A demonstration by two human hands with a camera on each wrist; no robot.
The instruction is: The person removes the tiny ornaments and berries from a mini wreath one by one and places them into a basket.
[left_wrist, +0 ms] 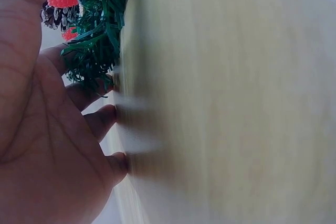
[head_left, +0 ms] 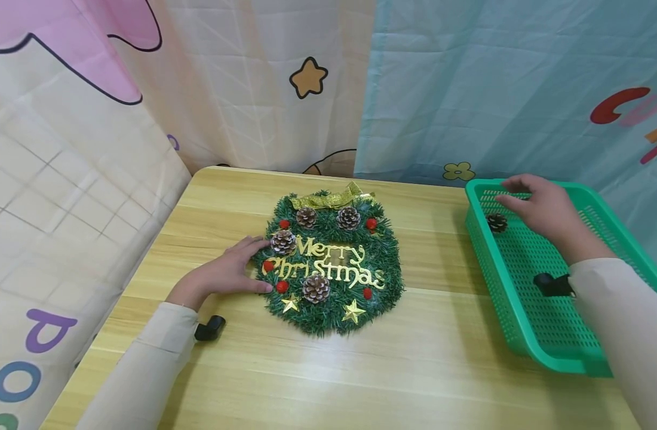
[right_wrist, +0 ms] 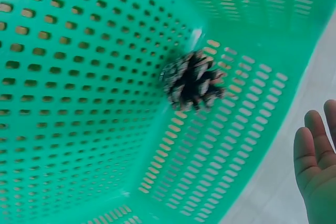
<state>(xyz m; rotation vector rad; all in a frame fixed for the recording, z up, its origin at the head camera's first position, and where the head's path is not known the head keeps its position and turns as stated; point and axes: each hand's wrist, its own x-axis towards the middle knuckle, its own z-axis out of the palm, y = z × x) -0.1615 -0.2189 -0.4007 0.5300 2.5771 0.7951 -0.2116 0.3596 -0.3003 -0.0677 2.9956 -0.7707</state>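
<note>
The wreath lies flat on the worktop, left of the basket, a roughly round ring of bushy dark-green tinsel. Set into it are four brown pine cones with whitish scale tips, two toward the far edge, one at the left and one toward the near side. Glossy red berries with a bumpy skin (much like raspberries in the left wrist view) dot the greenery. Two gold stars shine along the near edge, and a glittery gold bow spreads across the far edge. Gold lettering over the middle reads "Merry Christmas" in two lines.

The curtain behind carries large purple, blue and green letters at lower left; the red, pink and orange print at far right is cut off and cannot be read.

The basket at the right is green plastic with slotted walls and a perforated floor. A loose pine cone sits inside, in its far left corner against the wall.

The left hand is released, thumb and fingers spread about the wreath's left edge, some fingertips resting on the worktop. The right hand is also released, fingers loosely bent above the basket, near the loose pine cone and apart from it.
</note>
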